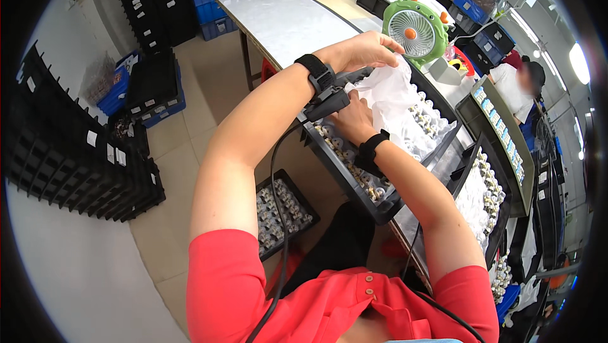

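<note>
Left hand [362,50] & right hand [354,118] both pinching white plastic sheet [392,93] – over black tray [354,181] w/ small parts

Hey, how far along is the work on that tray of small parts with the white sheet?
Looks done: the black tray on the bench is filled with rows of small parts. In hand: the left hand and right hand grip a crumpled white sheet over it. Left: the sheet is bunched and half the rows lie uncovered; whether it goes on or off is unclear.
</note>
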`<control>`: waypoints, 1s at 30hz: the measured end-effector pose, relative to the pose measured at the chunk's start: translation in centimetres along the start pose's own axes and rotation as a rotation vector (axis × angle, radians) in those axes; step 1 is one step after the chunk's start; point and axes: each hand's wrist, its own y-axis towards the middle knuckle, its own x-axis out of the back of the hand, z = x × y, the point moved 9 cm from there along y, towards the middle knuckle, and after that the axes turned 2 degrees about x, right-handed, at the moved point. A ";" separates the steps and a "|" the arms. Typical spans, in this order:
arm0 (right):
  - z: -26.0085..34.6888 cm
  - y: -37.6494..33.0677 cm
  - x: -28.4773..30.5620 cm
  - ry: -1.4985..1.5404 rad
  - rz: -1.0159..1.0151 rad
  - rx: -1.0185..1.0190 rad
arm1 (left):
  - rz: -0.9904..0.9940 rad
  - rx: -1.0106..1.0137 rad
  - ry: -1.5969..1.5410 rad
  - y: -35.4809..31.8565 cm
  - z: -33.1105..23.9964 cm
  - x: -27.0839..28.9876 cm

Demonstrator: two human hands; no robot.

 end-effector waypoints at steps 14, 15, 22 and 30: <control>-1.6 -2.8 2.2 0.020 0.011 0.275 | 0.014 -0.002 0.054 -1.8 1.0 0.5; -1.5 -3.5 2.4 -0.017 0.095 0.270 | -0.002 -0.002 0.070 -1.9 0.9 0.7; -0.7 -8.6 6.5 -0.035 0.142 0.367 | -0.181 0.056 0.170 -3.9 0.9 3.2; -1.2 -15.4 14.8 0.477 0.289 0.185 | -0.173 0.404 0.905 -9.2 2.2 6.5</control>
